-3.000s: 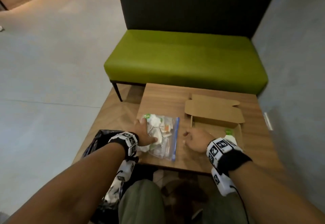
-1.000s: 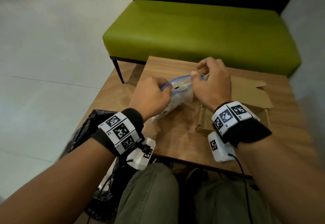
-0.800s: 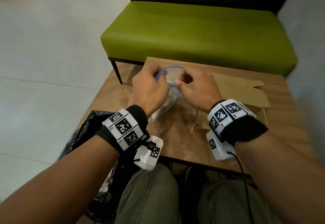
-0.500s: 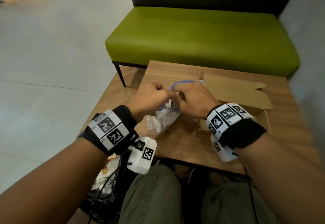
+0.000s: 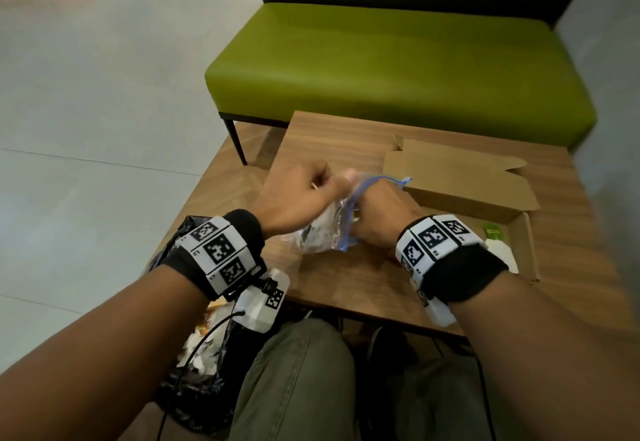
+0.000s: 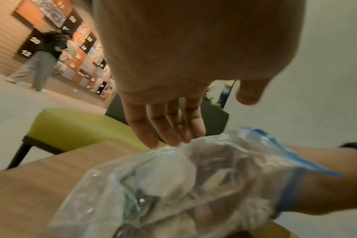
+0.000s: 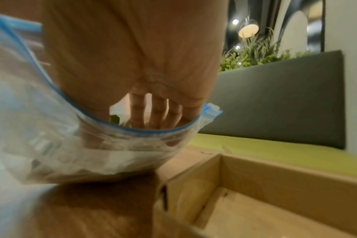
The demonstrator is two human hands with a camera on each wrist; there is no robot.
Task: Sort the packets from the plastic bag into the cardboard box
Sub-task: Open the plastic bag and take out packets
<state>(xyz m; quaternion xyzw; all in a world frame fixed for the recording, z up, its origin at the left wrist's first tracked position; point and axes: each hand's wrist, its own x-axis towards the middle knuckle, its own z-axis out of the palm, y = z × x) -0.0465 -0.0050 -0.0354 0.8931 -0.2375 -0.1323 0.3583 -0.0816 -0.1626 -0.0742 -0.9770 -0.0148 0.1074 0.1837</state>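
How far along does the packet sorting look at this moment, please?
Done: the plastic bag is unzipped, and one green-topped packet lies in the cardboard box. In hand: the left hand holds the bag while the right hand reaches inside. Left: the packets still bagged.

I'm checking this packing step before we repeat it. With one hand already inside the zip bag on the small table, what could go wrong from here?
1. The right hand is inside the plastic bag past its blue zip rim; pulling out could drag extra packets onto the table.
2. The left hand holds the bag only near its mouth, so it may tip and spill.
3. The cardboard box sits behind the right wrist, which might knock it.
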